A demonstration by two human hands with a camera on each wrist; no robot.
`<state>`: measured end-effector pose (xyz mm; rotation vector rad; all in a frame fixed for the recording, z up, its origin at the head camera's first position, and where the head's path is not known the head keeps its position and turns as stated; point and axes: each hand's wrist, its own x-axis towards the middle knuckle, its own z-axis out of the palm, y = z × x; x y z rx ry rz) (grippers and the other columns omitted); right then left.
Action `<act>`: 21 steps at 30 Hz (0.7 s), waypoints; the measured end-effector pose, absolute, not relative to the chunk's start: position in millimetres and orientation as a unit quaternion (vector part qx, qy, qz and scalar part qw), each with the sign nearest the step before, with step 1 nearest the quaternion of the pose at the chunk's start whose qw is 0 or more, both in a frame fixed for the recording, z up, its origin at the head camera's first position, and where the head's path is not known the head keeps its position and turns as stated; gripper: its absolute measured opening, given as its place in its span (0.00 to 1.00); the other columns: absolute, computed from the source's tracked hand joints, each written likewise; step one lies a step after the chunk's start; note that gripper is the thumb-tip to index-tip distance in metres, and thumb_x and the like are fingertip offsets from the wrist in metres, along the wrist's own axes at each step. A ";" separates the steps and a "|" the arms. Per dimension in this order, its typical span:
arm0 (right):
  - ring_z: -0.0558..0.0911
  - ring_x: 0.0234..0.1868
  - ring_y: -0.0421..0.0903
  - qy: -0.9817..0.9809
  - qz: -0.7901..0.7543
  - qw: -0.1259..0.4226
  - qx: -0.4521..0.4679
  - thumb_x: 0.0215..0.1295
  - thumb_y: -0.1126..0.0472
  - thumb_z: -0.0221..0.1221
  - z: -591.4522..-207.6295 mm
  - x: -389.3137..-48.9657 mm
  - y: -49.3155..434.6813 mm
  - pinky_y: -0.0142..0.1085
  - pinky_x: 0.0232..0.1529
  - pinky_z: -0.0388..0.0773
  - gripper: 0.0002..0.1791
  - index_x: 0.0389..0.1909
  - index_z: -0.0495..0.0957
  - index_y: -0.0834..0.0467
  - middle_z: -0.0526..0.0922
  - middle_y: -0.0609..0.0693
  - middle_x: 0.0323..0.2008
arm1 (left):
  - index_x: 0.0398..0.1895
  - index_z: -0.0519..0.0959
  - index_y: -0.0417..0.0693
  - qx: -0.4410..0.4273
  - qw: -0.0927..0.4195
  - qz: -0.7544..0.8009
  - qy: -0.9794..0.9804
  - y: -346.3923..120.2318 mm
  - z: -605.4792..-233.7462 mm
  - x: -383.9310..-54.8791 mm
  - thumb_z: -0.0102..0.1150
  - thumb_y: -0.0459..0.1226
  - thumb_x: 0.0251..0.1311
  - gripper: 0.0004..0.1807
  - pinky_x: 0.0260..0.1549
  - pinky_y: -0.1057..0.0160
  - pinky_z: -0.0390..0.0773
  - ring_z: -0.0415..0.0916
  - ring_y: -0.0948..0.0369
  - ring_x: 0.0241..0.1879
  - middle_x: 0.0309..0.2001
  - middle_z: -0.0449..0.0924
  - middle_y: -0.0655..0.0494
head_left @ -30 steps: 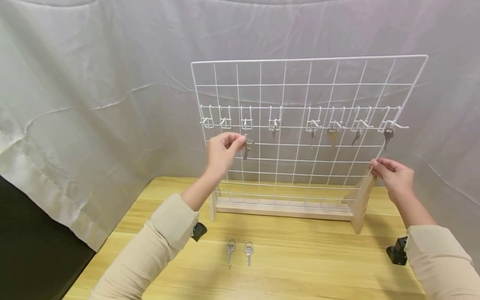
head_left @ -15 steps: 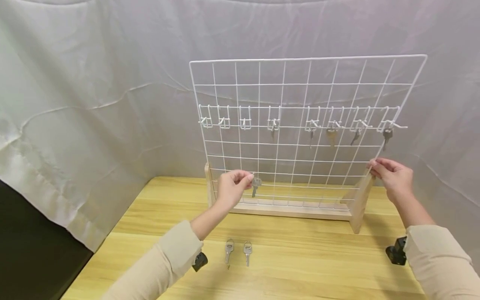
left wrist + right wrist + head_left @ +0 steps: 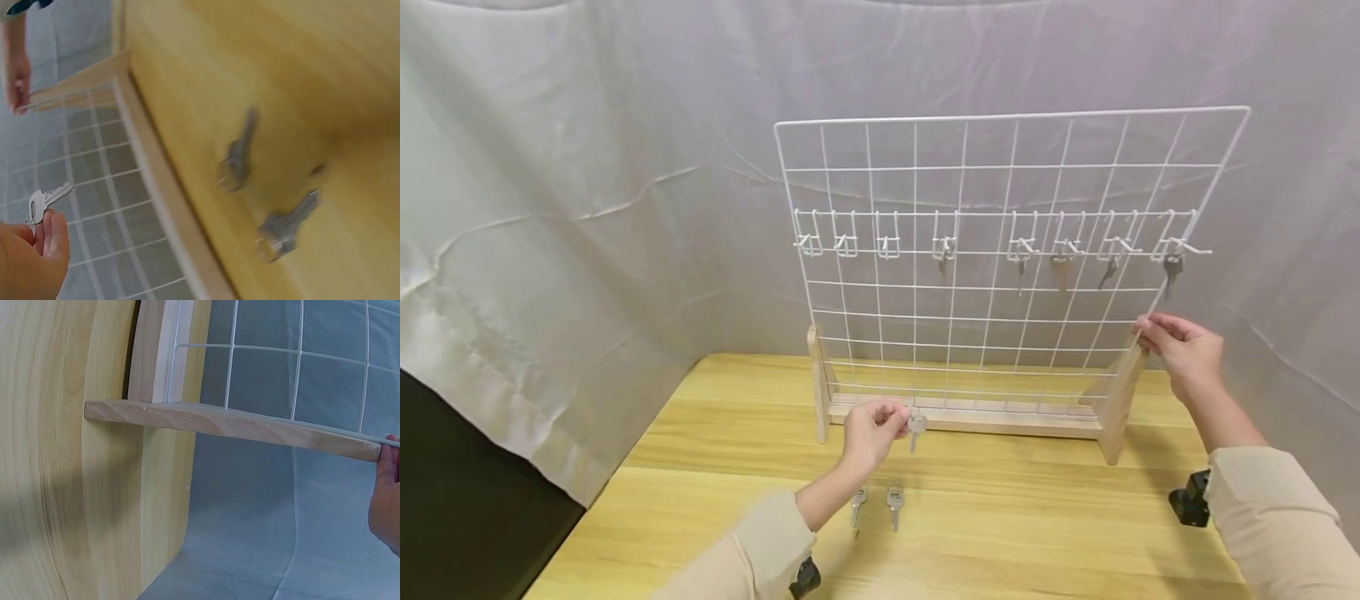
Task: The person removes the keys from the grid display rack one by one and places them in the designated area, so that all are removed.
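Observation:
My left hand [image 3: 871, 433] pinches a silver key [image 3: 917, 425] by its ring end, low in front of the rack's wooden base. In the left wrist view the same key [image 3: 47, 199] sticks out past the fingertips. My right hand [image 3: 1187, 350] grips the right edge of the white wire grid rack [image 3: 1011, 117], just above its wooden foot [image 3: 1122, 408]. On the table lie two more keys with rings, one key [image 3: 895, 500] fully seen and another key [image 3: 859, 497] close to the left forearm.
Several white hooks [image 3: 887, 243] run across the grid. Keys hang on the right-hand ones, such as a dark key [image 3: 1172, 267]; the three leftmost hold none. A tiny brownish bit [image 3: 857, 533] lies on the wooden table [image 3: 1037, 517]. Grey curtain [image 3: 625, 125] surrounds it.
My left hand has come down from beneath the left hooks to the rack's base, carrying the key. The right hand stays on the rack's edge.

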<state>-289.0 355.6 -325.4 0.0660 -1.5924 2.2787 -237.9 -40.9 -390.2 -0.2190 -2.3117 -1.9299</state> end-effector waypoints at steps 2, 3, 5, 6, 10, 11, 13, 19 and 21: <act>0.85 0.25 0.36 -0.565 0.805 0.180 0.025 0.57 0.75 0.58 -325.1 -289.4 355.1 0.24 0.30 0.80 0.12 0.24 0.83 0.56 0.86 0.45 0.22 | 0.32 0.80 0.31 -0.065 0.050 -0.632 -0.771 -40.1 -401.6 -234.3 0.59 0.31 0.57 0.08 0.29 0.67 0.83 0.82 0.56 0.27 0.30 0.83 0.38; 0.85 0.25 0.36 -0.566 0.804 0.181 0.024 0.57 0.75 0.58 -324.9 -289.3 354.9 0.24 0.30 0.80 0.12 0.24 0.83 0.56 0.86 0.45 0.22 | 0.32 0.80 0.31 -0.060 0.043 -0.628 -0.775 -39.4 -407.5 -232.3 0.59 0.31 0.57 0.07 0.29 0.67 0.83 0.82 0.57 0.26 0.29 0.83 0.39; 0.85 0.24 0.36 -0.566 0.803 0.182 0.023 0.57 0.75 0.58 -324.7 -289.2 354.6 0.24 0.30 0.80 0.12 0.24 0.83 0.56 0.86 0.45 0.22 | 0.31 0.80 0.31 -0.050 0.026 -0.621 -0.782 -37.7 -419.0 -228.1 0.58 0.30 0.57 0.06 0.30 0.65 0.84 0.82 0.57 0.26 0.28 0.83 0.41; 0.85 0.24 0.36 -0.568 0.802 0.183 0.022 0.57 0.74 0.58 -324.7 -289.1 354.4 0.24 0.30 0.80 0.12 0.24 0.83 0.56 0.86 0.44 0.21 | 0.31 0.80 0.31 -0.046 0.020 -0.617 -0.786 -36.8 -424.5 -225.9 0.58 0.29 0.57 0.06 0.30 0.63 0.84 0.81 0.57 0.25 0.28 0.83 0.41; 0.85 0.24 0.36 -0.570 0.801 0.185 0.020 0.57 0.74 0.58 -325.8 -289.2 353.8 0.23 0.30 0.80 0.12 0.24 0.83 0.55 0.86 0.44 0.21 | 0.29 0.80 0.31 -0.034 0.003 -0.614 -0.789 -32.8 -441.5 -217.7 0.58 0.27 0.56 0.04 0.29 0.59 0.84 0.81 0.53 0.24 0.25 0.82 0.43; 0.85 0.24 0.36 -0.569 0.801 0.186 0.022 0.57 0.74 0.58 -326.3 -289.3 353.6 0.23 0.30 0.80 0.12 0.24 0.83 0.55 0.86 0.44 0.21 | 0.29 0.80 0.31 -0.034 0.001 -0.614 -0.789 -31.9 -444.2 -216.2 0.58 0.28 0.56 0.04 0.28 0.59 0.84 0.81 0.52 0.24 0.24 0.81 0.43; 0.85 0.24 0.36 -0.568 0.801 0.189 0.025 0.57 0.74 0.58 -327.3 -289.4 353.0 0.23 0.30 0.80 0.12 0.23 0.83 0.56 0.86 0.45 0.21 | 0.28 0.80 0.32 -0.032 -0.001 -0.615 -0.788 -30.1 -448.3 -213.6 0.59 0.28 0.55 0.05 0.24 0.61 0.83 0.81 0.53 0.23 0.23 0.81 0.44; 0.85 0.24 0.36 -0.566 0.801 0.195 0.030 0.56 0.74 0.59 -326.8 -288.8 352.6 0.23 0.30 0.80 0.11 0.23 0.83 0.56 0.86 0.45 0.22 | 0.27 0.80 0.31 -0.026 -0.009 -0.618 -0.786 -26.5 -457.5 -208.5 0.58 0.26 0.54 0.03 0.23 0.62 0.83 0.80 0.57 0.20 0.23 0.82 0.43; 0.85 0.24 0.36 -0.566 0.800 0.194 0.031 0.56 0.74 0.59 -326.4 -288.9 353.0 0.23 0.30 0.80 0.11 0.24 0.83 0.56 0.86 0.45 0.22 | 0.27 0.80 0.31 -0.022 -0.016 -0.617 -0.786 -25.6 -461.0 -207.6 0.57 0.25 0.54 0.03 0.23 0.63 0.83 0.79 0.59 0.20 0.24 0.82 0.44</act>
